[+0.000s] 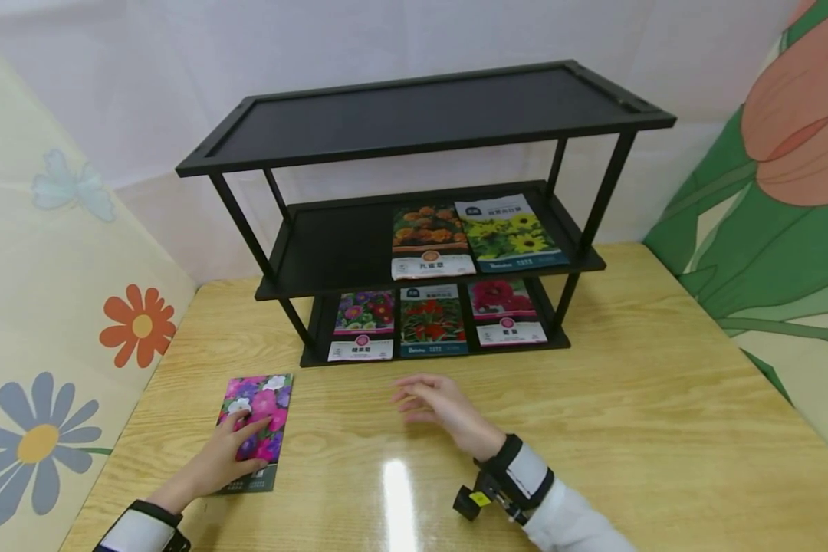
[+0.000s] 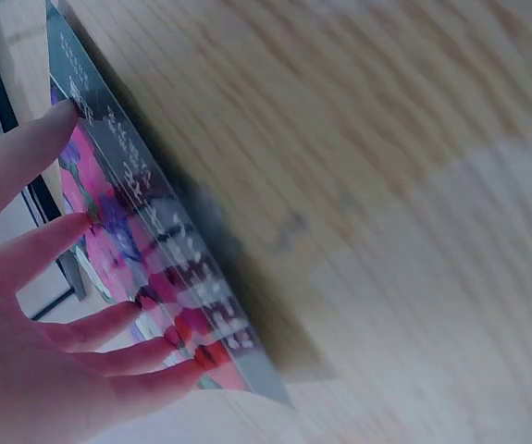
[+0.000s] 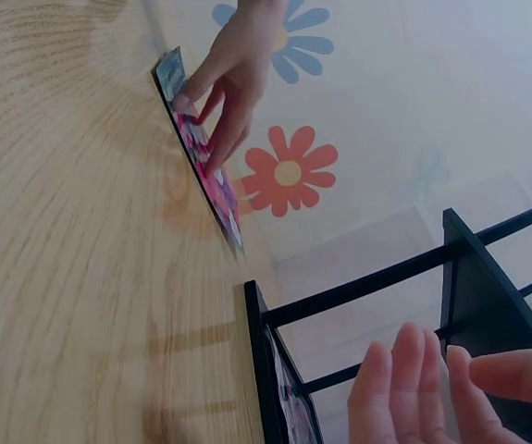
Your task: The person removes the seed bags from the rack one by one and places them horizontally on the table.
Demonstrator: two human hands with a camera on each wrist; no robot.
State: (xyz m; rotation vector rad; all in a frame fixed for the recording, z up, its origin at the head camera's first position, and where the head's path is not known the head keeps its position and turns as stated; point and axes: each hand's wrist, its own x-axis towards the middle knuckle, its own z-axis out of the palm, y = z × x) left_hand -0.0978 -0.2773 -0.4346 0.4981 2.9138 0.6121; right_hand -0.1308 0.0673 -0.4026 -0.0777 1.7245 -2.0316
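On the left part of the table lies a seed packet (image 1: 276,418) with pink, purple and white flowers and a dark green end. My left hand (image 1: 221,456) rests on it, fingers spread and fingertips touching its printed face. The left wrist view shows the thumb on the dark end of the packet (image 2: 122,222), the other fingers over the flowers. My right hand (image 1: 448,410) hovers over the table in front of the black shelf rack (image 1: 421,115), fingers loosely bent and holding nothing. In the right wrist view its fingers (image 3: 404,379) appear beside the rack.
The middle tier holds an orange marigold packet (image 1: 431,238) and a yellow flower packet (image 1: 514,234), both toward the right. Below them stand a pink-purple flower packet (image 1: 362,326), a red flower packet (image 1: 433,320) and a dark pink flower packet (image 1: 507,310). Flower-printed panels flank the wooden table (image 1: 628,429).
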